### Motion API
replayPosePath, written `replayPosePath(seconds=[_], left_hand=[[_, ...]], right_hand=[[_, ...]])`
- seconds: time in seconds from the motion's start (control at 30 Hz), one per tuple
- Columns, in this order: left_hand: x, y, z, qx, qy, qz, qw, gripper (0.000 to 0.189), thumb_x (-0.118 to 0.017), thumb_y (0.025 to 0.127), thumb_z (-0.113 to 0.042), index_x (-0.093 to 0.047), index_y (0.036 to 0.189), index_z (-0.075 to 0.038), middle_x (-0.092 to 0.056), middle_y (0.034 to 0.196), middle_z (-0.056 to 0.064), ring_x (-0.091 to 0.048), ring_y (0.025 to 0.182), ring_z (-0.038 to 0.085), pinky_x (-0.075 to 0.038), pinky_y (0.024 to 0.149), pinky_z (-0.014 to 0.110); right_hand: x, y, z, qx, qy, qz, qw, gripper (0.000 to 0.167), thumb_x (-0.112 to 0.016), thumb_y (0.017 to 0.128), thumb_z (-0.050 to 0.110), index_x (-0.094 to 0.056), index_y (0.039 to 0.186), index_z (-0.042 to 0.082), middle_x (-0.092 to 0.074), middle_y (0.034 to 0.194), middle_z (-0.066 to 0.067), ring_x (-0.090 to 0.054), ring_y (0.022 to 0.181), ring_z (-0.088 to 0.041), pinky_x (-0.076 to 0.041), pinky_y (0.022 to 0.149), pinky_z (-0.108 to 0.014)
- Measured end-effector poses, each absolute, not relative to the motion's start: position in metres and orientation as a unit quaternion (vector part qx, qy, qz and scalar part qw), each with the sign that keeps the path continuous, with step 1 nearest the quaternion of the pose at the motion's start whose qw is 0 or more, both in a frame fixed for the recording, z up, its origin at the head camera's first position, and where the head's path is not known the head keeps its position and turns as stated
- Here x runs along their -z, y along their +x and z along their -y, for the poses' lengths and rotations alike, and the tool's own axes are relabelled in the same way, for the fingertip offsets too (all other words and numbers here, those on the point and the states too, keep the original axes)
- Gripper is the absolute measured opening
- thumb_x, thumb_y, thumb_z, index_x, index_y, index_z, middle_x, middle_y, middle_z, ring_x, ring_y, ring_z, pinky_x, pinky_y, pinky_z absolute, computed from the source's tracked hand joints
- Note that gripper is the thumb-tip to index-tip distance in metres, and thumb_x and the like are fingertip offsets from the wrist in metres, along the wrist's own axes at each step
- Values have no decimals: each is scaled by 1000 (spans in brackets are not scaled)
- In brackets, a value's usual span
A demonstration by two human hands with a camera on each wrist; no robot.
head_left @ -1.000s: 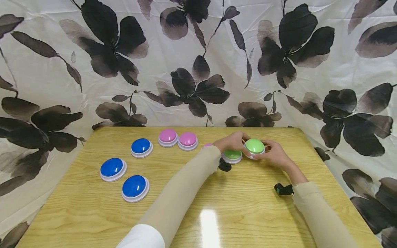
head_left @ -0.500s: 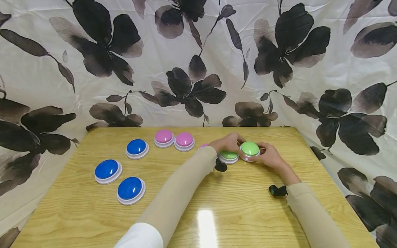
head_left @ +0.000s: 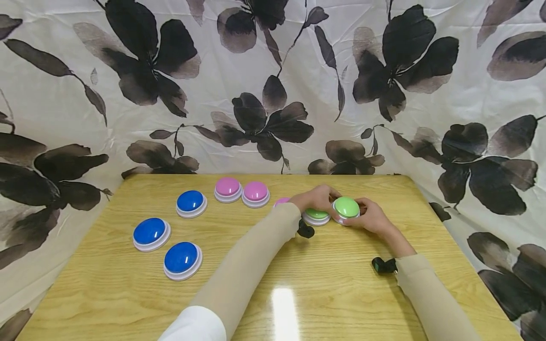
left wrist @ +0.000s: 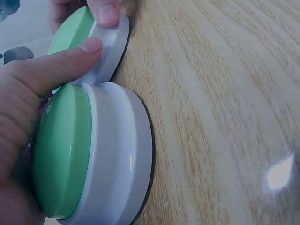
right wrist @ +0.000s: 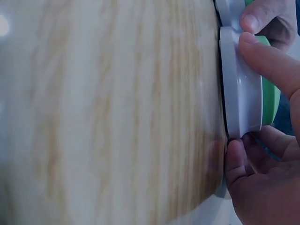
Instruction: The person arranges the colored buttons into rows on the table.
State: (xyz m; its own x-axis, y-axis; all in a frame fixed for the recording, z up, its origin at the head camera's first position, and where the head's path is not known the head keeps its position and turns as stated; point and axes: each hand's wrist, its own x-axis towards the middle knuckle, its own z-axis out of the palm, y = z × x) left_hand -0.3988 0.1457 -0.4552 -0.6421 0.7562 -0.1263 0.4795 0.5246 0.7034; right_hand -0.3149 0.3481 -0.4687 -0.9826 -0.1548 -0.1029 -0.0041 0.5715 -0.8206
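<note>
Two dome push buttons with green tops and white bases sit side by side at the table's back right. My left hand (head_left: 319, 196) reaches over the left green button (head_left: 317, 216) and holds the right green button (head_left: 346, 207) from its left. In the left wrist view its thumb presses that button's white rim. My right hand (head_left: 372, 216) grips the same button from the right, its thumb on the near side of the white base (right wrist: 241, 93) and fingertips low on the opposite side. The left wrist and hand partly hide the left green button and a pink button (head_left: 281, 201).
Two more pink buttons, one at the back left (head_left: 227, 188) and one beside it (head_left: 256, 193), stand near the table's far edge. Three blue buttons (head_left: 190, 202) are spread over the left side. Behind the wooden table (head_left: 332, 293) hangs a flower-print cloth (head_left: 196, 94).
The right green button, held by both hands, has come slightly down and nearer in the head view, closer in line with the left green button. The other buttons stay in place; the camera view shifts a little.
</note>
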Motion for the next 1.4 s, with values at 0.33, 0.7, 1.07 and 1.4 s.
replayPosePath(seconds=[0.33, 0.7, 1.07, 1.4], left_hand=[[457, -400, -148, -316, 365, -851, 206, 67, -87, 74, -28, -60, 132, -7, -65, 120, 1, -56, 100, 11, -45, 81, 18], [458, -399, -148, -327, 373, -845, 200, 68, -87, 73, -31, -61, 131, -7, -65, 119, 0, -56, 98, 9, -45, 80, 17], [461, -399, -148, -329, 363, -849, 198, 69, -88, 72, -31, -60, 131, -7, -64, 120, 1, -57, 100, 10, -45, 82, 17], [459, -396, -146, -329, 355, -853, 194, 70, -87, 72, -30, -60, 132, -7, -64, 120, 1, -56, 99, 10, -45, 81, 17]], right_hand=[[467, -315, -348, 455, -29, -884, 99, 86, -88, 71, 30, -44, 137, -3, -54, 123, -22, -54, 106, -32, -46, 88, -42], [468, -314, -350, 467, -20, -879, 101, 89, -88, 72, 30, -43, 140, -2, -53, 127, -23, -53, 111, -34, -46, 90, -44], [467, -314, -349, 473, -19, -876, 97, 88, -89, 71, 27, -44, 140, -2, -52, 128, -24, -53, 111, -35, -46, 91, -44], [467, -313, -344, 474, -15, -874, 105, 86, -87, 74, 27, -41, 142, -3, -54, 126, -25, -54, 110, -35, -47, 88, -41]])
